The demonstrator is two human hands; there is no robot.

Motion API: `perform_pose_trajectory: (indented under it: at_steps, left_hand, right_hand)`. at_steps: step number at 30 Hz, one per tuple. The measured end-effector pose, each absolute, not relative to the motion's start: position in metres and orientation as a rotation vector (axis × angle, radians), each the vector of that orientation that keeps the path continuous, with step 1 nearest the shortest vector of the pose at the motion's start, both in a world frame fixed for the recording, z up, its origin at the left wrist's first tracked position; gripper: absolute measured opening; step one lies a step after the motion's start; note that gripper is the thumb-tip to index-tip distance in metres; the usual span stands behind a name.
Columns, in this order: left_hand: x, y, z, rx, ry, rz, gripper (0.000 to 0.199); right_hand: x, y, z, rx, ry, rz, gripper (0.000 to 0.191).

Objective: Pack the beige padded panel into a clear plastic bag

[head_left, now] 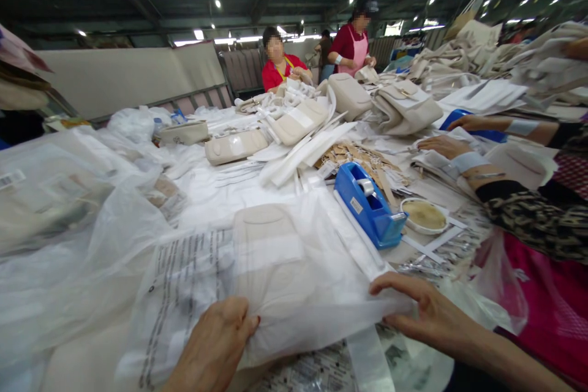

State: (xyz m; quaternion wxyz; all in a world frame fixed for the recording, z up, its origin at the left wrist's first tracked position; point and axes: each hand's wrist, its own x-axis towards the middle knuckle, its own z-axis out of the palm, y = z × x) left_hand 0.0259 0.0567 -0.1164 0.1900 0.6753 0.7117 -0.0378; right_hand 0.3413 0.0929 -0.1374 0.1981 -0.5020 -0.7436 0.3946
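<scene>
A beige bag (pixel 271 251) lies inside a translucent plastic bag (pixel 193 294) with black printed text on its left part. At the near edge of the plastic, my left hand (pixel 215 340) is closed, with thumb and fingers gripping it just below the beige bag. My right hand (pixel 418 312) is at the right end of the plastic, its thumb and index finger apart around the edge of the film. Beyond it stands a blue tape dispenser (pixel 370 205), and a round dish (pixel 423 215) of yellowish paste is to the dispenser's right.
Beige bags (pixel 236 147) and white sheets cover the table's middle, beside brown tags (pixel 358 162). Filled plastic bags (pixel 50 190) are heaped at left. A co-worker's hands (pixel 445 146) rest on material at right. Two people (pixel 351 46) stand behind the table.
</scene>
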Motion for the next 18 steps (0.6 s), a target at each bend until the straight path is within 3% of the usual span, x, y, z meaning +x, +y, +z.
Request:
perform_pose_trajectory:
  at_steps: [3,9,11,14,15,18]
  left_hand:
    - [0.025,0.056,-0.118,1.881,1.987,-0.100,0.025]
    - [0.028,0.055,-0.114,1.836,2.007,-0.131,0.025]
    - [0.027,0.055,-0.116,1.839,2.002,-0.117,0.026]
    - [0.025,0.056,-0.121,1.850,1.985,-0.100,0.026]
    - [0.024,0.056,-0.121,1.835,1.989,-0.114,0.026]
    - [0.026,0.058,-0.119,1.776,2.003,-0.171,0.025]
  right_hand:
    - [0.340,0.092,-0.151,-1.423,-1.975,1.123,0.018]
    - [0.375,0.099,-0.150,-1.607,-1.807,0.680,0.012]
    - [0.377,0.093,-0.148,-1.487,-1.789,0.833,0.021]
    - [0.360,0.082,-0.153,-1.264,-1.747,1.115,0.052]
    - [0.352,0.079,-0.156,-1.275,-1.709,1.133,0.052]
    - [0.330,0.081,-0.167,-1.404,-1.677,0.984,0.027]
